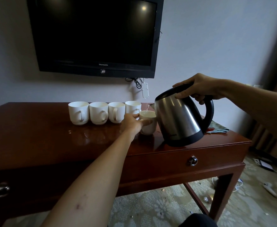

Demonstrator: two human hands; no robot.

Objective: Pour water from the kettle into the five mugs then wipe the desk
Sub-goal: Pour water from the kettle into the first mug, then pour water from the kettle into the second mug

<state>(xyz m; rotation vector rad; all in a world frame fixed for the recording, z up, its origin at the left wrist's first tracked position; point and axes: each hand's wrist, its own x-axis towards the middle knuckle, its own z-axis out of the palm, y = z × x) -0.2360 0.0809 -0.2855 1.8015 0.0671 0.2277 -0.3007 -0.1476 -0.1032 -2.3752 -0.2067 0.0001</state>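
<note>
With your left grip (pixel 131 123) closed around the fifth mug (pixel 148 124) and your right grip (pixel 198 89) holding the kettle (pixel 180 118), keep the spout over its rim and pour slowly.

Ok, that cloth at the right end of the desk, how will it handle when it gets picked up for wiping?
The cloth lies flat and rumpled behind the kettle, so it is probably floppy and light and will drape from the hand. It likely bunches rather than slides if pushed. The desk shows wet patches, so it may soak and grow heavier.
</note>
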